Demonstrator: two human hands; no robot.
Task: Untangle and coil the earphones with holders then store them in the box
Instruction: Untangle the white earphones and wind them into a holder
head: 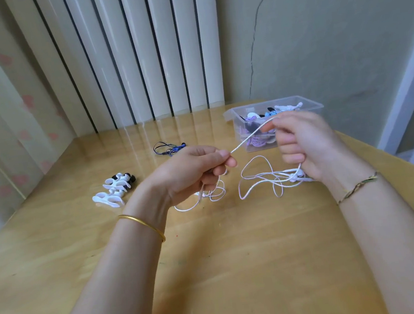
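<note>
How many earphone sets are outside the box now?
2. White earphones are held by the left hand and right hand; dark blue earphones lie on the table beyond. Hands may hide more.

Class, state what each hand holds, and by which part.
Both pinch the white earphone cord: left hand at one end of a taut stretch, right hand at the other.
</note>
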